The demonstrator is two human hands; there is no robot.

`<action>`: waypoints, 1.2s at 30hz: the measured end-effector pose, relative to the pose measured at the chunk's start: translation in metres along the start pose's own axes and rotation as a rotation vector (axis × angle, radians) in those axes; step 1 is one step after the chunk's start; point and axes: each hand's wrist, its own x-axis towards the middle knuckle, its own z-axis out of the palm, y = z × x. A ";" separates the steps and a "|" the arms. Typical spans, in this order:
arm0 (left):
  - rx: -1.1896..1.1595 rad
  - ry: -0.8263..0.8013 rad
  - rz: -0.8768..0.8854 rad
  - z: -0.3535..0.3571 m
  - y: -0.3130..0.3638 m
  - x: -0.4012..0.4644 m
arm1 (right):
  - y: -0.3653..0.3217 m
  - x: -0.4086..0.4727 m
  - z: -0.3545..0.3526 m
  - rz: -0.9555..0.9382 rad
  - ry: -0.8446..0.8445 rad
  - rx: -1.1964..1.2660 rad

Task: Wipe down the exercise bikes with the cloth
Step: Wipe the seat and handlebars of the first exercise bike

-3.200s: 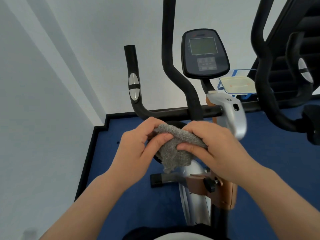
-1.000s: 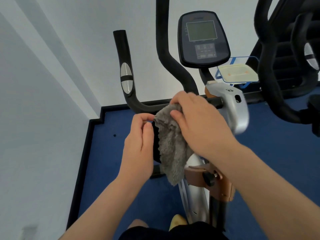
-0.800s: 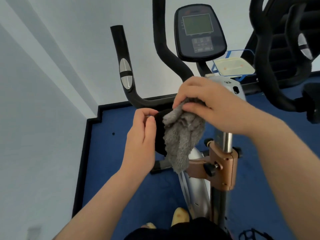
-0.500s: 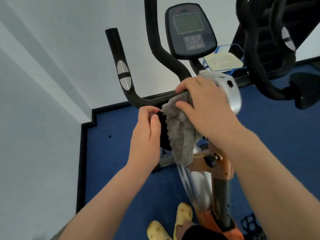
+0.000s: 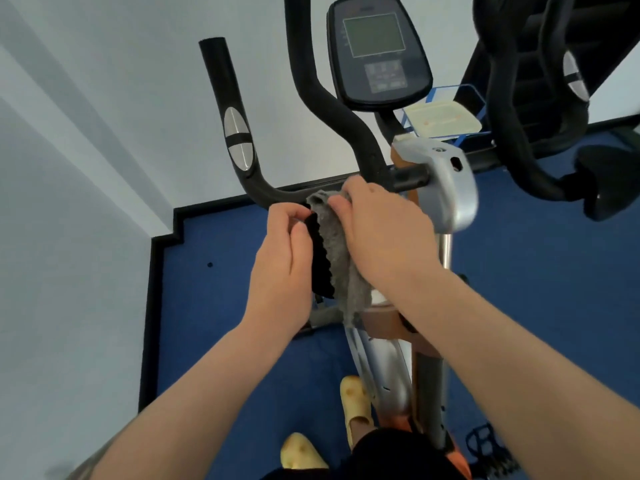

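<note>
Grey cloth (image 5: 337, 251) hangs against the handlebar (image 5: 294, 195) of the exercise bike (image 5: 446, 192), our right hand (image 5: 377, 233) gripping its top, fingers curled; our left hand (image 5: 282, 258) pinches something dark beside it. Wiping looks barely begun; next, we judge, a firm stroke along the bar.

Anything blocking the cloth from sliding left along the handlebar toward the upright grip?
Nothing visible. The cloth, held by the right hand, sits at the handlebar; the bar leftward is bare. The left hand pinches the cloth's edge below the bar.
</note>
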 end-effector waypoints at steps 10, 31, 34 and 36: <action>-0.012 0.142 -0.044 0.008 0.001 -0.008 | 0.012 0.001 -0.001 -0.091 -0.062 -0.065; -0.031 0.153 -0.062 0.009 0.004 -0.009 | 0.013 0.005 0.003 -0.274 -0.004 -0.037; -0.052 0.148 -0.082 0.009 0.002 -0.010 | 0.026 -0.016 -0.006 -0.264 -0.015 0.051; -0.053 0.152 -0.081 0.010 0.002 -0.009 | 0.020 0.002 -0.003 -0.296 -0.065 0.038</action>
